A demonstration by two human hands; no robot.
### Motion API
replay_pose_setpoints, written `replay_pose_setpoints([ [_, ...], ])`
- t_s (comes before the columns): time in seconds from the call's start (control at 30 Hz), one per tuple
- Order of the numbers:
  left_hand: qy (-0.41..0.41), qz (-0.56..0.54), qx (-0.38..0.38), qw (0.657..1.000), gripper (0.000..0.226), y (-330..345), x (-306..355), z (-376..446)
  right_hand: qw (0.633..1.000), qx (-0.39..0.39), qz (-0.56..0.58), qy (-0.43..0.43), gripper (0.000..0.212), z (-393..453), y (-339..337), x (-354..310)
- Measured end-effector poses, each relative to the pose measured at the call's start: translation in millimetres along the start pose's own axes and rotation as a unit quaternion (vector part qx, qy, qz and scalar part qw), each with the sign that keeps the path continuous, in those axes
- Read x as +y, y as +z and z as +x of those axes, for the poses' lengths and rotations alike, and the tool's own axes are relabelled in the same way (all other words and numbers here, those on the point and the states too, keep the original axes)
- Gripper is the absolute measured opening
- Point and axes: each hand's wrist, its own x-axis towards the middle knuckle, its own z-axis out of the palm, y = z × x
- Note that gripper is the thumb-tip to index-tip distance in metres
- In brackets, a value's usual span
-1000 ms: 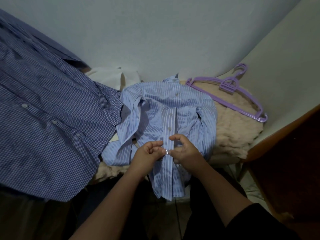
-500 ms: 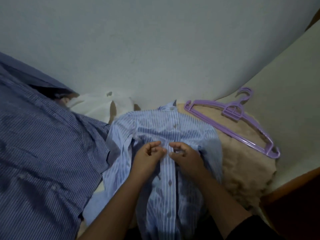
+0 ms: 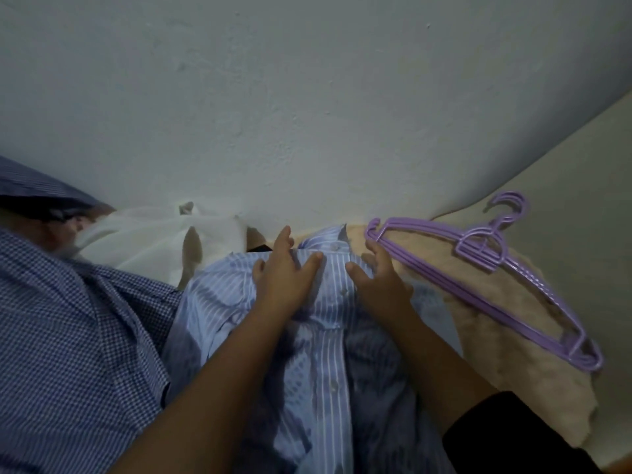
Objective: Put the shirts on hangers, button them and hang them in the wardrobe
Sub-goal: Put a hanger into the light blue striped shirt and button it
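**A:** Where do you stand with the task?

**B:** You have the light blue striped shirt (image 3: 328,336) lying front-up on the fuzzy beige cover (image 3: 533,343), collar toward the wall (image 3: 307,97). Its placket looks closed down the middle, with several buttons showing along it, so the buttoning of this one seems mostly done. Your left hand (image 3: 285,278) rests on the chest with fingers spread and fairly straight, gripping nothing. Your right hand (image 3: 379,278) sits near the collar, fingers loosely bent on the cloth; whether they pinch any fabric, I cannot tell.

**A:** And what is left?

**B:** Quite a lot, I judge. I cannot tell whether a hanger is inside this shirt. The purple hangers (image 3: 485,275) lie stacked just beside your right hand, on the cover. The dark checked shirt (image 3: 75,336) to your left lies spread out, and a white garment (image 3: 147,241) sits behind it by the wall. No wardrobe is in view.

**A:** Any labels or writing?

**B:** None readable: no brand tag or print shows.
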Motion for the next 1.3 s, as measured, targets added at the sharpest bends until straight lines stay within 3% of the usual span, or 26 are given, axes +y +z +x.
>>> replay_pose_setpoints([
  [0.07, -0.023, 0.044, -0.015, 0.999, 0.075, 3.9, -9.5, -14.9, 0.999, -0.036, 0.006, 0.024, 0.06, -14.2, -0.4, 5.4],
  [0.23, -0.054, -0.046, 0.02, 0.997, 0.081, 10.3, -45.2, -82.4, 0.996, -0.048, 0.054, 0.055, 0.043, -76.7, -5.2, 21.1],
  [0.37, -0.037, -0.052, 0.027, 0.998, 0.084, 9.0, -56.9, -121.1, 0.996, -0.037, 0.05, 0.062, 0.033, -107.5, -2.7, 37.9],
  [0.47, -0.066, -0.053, 0.062, 0.994, 0.069, 2.5, -46.2, -119.3, 0.994, -0.019, 0.073, 0.084, 0.037, -106.5, -3.6, 37.1],
  [0.6, -0.104, -0.007, 0.073, 0.992, 0.069, -11.9, -11.4, -93.3, 0.994, -0.016, 0.069, 0.081, 0.062, -77.1, -7.3, 24.1],
  [0.73, -0.109, -0.026, 0.052, 0.992, 0.069, -16.4, 9.9, -50.3, 1.0, -0.002, 0.026, 0.017, 0.037, -45.3, -16.9, -12.1],
  [0.87, -0.151, -0.01, 0.006, 0.988, 0.069, -8.1, 12.9, -15.9, 0.996, -0.051, -0.067, -0.012, 0.03, 2.0, -7.4, -31.1],
  [1.0, -0.207, 0.005, -0.097, 0.973, 0.064, 0.4, 7.8, 1.9, 0.978, -0.14, -0.153, 0.019, 0.035, 27.7, -0.4, -36.0],
  [1.07, -0.229, -0.054, -0.115, 0.965, 0.048, 4.0, 1.5, 3.8, 0.961, -0.182, -0.205, 0.014, 0.04, 31.1, -2.7, -35.5],
  [1.13, -0.244, -0.117, -0.128, 0.954, 0.017, 0.3, 1.2, -1.2, 0.962, -0.2, -0.184, 0.031, 0.042, 30.7, -9.5, -35.4],
  [1.17, -0.252, -0.148, -0.14, 0.946, 0.012, -2.4, 0.3, -3.9, 0.961, -0.213, -0.169, 0.041, 0.041, 28.7, -13.9, -35.3],
  [1.3, -0.242, -0.214, -0.169, 0.931, 0.038, -11.1, -0.5, -17.4, 0.948, -0.28, -0.143, 0.05, 0.036, 14.0, -30.5, -35.4],
])
